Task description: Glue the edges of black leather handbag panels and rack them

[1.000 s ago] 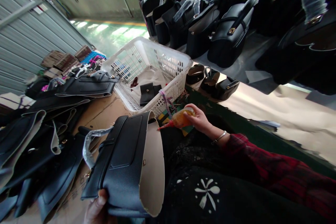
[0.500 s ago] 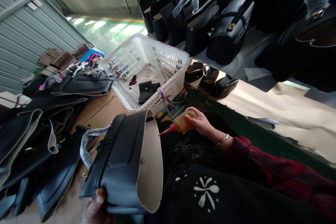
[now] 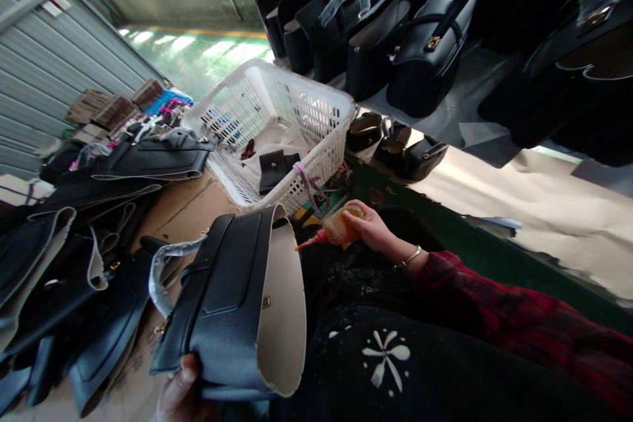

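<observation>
My left hand [image 3: 182,390] grips the lower corner of a black handbag [image 3: 225,290], thumb on its outside and the other fingers hidden beneath. The bag lies tilted on its side, its raw beige open end facing right and its handle wrapped in clear plastic. In my right hand [image 3: 368,227] is a squeeze bottle [image 3: 341,227] of amber liquid, likely glue, held with the fingers closed round it. The red nozzle points left, and its tip is at or very close to the edge of the bag's open end.
A white plastic basket [image 3: 277,105] with a small black flap piece [image 3: 277,168] inside stands ahead. Several unfinished black bags [image 3: 54,283] pile up on the left over cardboard [image 3: 190,211]. Finished-looking handbags [image 3: 430,46] line a shelf at upper right, with rolled black pieces [image 3: 418,155] below.
My right hand and the bottle have shifted slightly left and up, with the nozzle tip following the bag's rim. My left hand and the bag have barely moved.
</observation>
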Demonstrator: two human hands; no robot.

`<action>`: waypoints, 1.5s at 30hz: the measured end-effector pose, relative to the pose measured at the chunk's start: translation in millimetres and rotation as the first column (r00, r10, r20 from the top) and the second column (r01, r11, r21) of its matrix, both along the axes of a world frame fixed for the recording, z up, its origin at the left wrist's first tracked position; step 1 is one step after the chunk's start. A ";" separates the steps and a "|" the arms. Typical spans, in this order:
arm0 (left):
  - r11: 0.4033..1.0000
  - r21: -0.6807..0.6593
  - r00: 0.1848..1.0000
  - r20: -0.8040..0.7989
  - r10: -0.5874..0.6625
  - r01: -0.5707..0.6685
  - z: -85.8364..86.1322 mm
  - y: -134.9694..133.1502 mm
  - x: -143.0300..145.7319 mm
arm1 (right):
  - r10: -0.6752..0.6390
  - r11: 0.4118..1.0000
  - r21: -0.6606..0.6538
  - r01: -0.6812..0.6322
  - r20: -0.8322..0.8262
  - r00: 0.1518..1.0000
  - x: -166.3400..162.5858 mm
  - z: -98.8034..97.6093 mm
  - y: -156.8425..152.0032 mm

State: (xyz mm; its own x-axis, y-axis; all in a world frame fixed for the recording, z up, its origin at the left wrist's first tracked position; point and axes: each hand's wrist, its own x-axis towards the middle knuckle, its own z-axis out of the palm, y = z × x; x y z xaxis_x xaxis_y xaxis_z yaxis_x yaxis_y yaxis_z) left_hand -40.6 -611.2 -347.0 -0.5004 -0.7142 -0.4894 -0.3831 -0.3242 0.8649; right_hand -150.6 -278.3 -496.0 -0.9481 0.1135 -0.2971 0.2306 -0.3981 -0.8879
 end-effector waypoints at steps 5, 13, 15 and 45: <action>0.999 -0.051 1.000 -0.020 -0.020 0.019 -0.7 3.7 -1.5 | 0.081 0.994 -0.071 -0.079 0.021 0.997 13.4 2.3 1.7; 0.998 -0.016 0.997 -0.060 -0.057 0.057 -15.7 -21.2 4.1 | 0.187 0.982 -0.019 -0.187 0.008 0.982 32.0 5.9 4.0; 0.998 0.008 0.995 -0.066 -0.069 0.070 -19.6 -26.2 5.9 | 0.173 0.984 0.043 -0.173 -0.008 0.985 32.4 5.7 6.0; 0.992 -0.110 0.996 -0.055 -0.075 0.068 -0.7 12.7 -4.5 | 0.180 0.978 -0.122 -0.168 0.098 0.979 51.6 9.7 2.0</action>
